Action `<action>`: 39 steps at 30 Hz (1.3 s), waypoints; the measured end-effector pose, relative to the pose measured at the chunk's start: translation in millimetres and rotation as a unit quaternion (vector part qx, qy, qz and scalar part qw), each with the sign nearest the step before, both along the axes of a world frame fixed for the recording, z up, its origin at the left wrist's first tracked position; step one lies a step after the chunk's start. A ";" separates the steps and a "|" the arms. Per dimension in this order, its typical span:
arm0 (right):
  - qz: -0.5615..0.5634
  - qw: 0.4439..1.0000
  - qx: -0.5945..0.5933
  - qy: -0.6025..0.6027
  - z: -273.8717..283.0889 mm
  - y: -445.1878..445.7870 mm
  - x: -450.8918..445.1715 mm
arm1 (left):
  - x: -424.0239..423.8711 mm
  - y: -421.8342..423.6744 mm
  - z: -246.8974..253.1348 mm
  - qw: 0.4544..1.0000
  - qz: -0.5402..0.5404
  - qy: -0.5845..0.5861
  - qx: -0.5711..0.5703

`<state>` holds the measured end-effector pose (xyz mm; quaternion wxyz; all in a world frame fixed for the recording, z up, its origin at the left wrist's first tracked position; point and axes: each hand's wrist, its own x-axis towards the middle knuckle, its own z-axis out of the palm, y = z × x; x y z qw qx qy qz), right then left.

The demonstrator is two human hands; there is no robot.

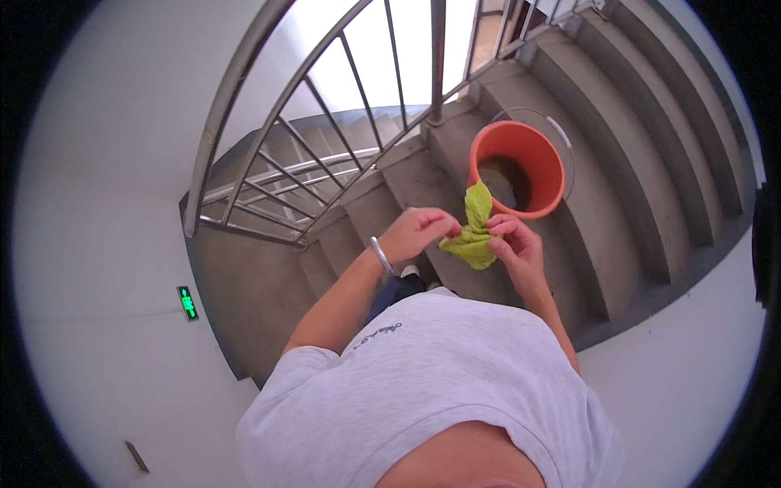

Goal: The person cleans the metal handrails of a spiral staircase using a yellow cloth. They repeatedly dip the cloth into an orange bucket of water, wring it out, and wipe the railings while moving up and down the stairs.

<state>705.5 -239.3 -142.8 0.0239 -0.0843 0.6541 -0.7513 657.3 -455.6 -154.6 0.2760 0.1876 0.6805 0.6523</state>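
A yellow-green cloth (477,247) hangs bunched between my hands, in front of my body. My right hand (517,244) pinches its right side between thumb and fingers. At the cloth's left side is my left hand (430,232), fingers curled and fingertips touching or nearly touching the fabric; whether it grips is unclear. One end of the cloth sticks up across the near rim of an orange-red bucket (549,165) in the view. The bucket stands on the stairs with dark, murky water (509,180) at its bottom. Its wire handle with a white grip (559,132) leans to the far right side.
Concrete steps (601,116) curve up to the right, and more go down on the left. A metal railing (311,152) runs along the left side. White walls (91,244) enclose the stairwell, with a lit green exit sign (188,303) low on the left.
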 end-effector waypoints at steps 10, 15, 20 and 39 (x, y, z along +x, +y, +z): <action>0.230 0.945 0.160 0.171 3.4 -53.1 3.6 | 47.6 6.0 -99.9 0.995 0.099 0.005 0.022; 0.234 0.948 0.147 0.158 0.6 -57.4 -3.2 | 33.5 -20.1 -91.3 0.944 0.293 -0.090 0.126; 0.175 0.957 0.176 0.152 -8.2 -48.8 -13.4 | -1.7 -80.0 -58.2 0.851 0.476 -0.073 0.210; -0.128 0.796 0.425 0.412 161.7 -154.3 -320.7 | -312.0 -264.0 110.6 0.404 0.515 0.462 -0.598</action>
